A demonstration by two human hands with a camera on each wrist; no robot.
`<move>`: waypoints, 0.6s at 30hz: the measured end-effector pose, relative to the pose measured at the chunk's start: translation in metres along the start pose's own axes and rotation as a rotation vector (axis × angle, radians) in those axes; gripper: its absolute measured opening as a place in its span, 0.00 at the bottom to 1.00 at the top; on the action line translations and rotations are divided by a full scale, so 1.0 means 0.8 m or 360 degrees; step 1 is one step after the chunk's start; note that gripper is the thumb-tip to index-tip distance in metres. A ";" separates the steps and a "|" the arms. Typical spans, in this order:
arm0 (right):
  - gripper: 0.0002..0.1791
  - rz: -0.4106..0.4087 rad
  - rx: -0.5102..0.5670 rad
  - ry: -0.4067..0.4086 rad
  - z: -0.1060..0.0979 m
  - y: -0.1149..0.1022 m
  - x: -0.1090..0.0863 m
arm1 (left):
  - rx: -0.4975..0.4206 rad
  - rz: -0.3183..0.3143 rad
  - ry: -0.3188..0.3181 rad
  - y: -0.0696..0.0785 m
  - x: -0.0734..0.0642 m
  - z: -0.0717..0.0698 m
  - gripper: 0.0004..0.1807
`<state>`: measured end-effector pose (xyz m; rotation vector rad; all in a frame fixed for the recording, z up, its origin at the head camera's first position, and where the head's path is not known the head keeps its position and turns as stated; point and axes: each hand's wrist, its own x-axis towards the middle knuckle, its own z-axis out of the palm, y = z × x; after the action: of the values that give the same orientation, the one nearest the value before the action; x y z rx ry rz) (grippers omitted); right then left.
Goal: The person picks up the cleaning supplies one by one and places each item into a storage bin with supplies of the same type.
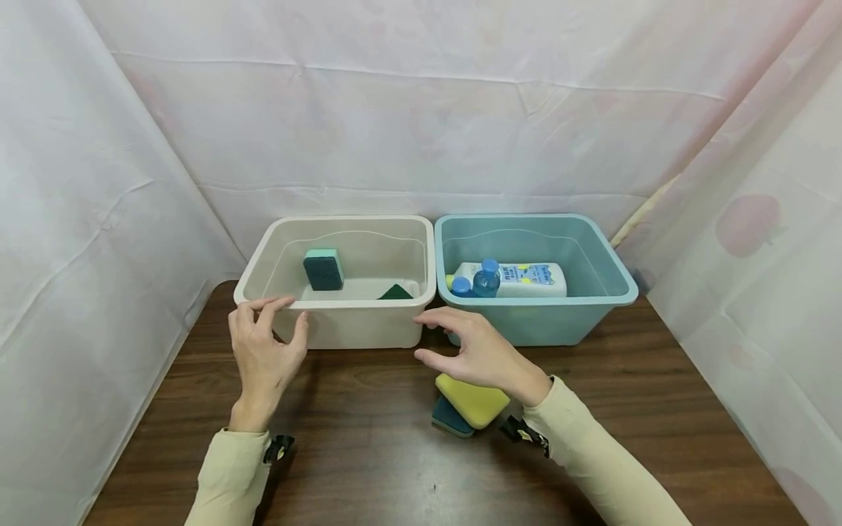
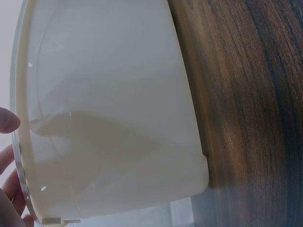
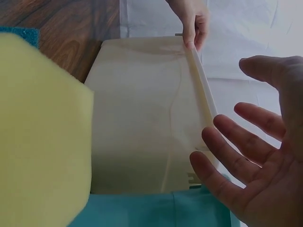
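Observation:
My left hand (image 1: 263, 351) is at the front left corner of a beige plastic bin (image 1: 355, 325), its fingertips over the rim and its thumb held apart in front. In the left wrist view, its fingers (image 2: 10, 120) are right at the rim. My right hand (image 1: 476, 349) reaches toward the bin's front right corner, fingers spread and nothing held. Below this hand, a yellow sponge (image 1: 475, 402) lies on a dark green scouring sponge (image 1: 451, 419). Inside the beige bin, a green sponge (image 1: 323, 270) stands at the left and a dark green piece (image 1: 396, 293) shows at the right.
A blue-green bin (image 1: 526, 321) stands beside the beige one. It holds a white bottle (image 1: 546, 280) and two blue-capped bottles (image 1: 487, 281). Both bins stand on a dark wooden table (image 1: 368, 446), near a pale cloth backdrop (image 1: 408, 146) with more cloth on both sides.

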<state>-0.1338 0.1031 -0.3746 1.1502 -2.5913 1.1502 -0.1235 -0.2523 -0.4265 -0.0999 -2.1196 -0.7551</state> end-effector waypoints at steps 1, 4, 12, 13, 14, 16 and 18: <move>0.27 0.0007 0.0004 -0.0002 -0.001 0.001 -0.002 | -0.0002 0.0001 0.0003 0.001 0.000 0.000 0.20; 0.26 0.0045 -0.0007 -0.0021 -0.004 0.004 -0.005 | -0.0005 0.0003 0.0007 0.002 -0.001 0.001 0.20; 0.26 0.0100 0.0013 -0.0097 -0.008 0.006 -0.011 | 0.0004 -0.0007 -0.0009 0.001 -0.002 0.000 0.20; 0.26 0.0104 0.0020 -0.0110 -0.008 0.006 -0.012 | 0.0004 -0.0007 -0.0007 0.001 -0.002 0.000 0.20; 0.26 0.0106 0.0028 -0.0120 -0.009 0.006 -0.013 | 0.0003 -0.0005 -0.0004 0.001 -0.002 0.000 0.20; 0.26 0.0120 0.0036 -0.0136 -0.009 0.007 -0.015 | -0.0004 -0.0002 0.0006 0.001 -0.002 0.001 0.19; 0.26 0.0126 0.0019 -0.0137 -0.010 0.008 -0.017 | -0.0003 0.0001 0.0006 0.001 -0.002 0.001 0.19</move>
<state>-0.1299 0.1194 -0.3780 1.1335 -2.7212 1.1572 -0.1232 -0.2512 -0.4277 -0.0997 -2.1156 -0.7562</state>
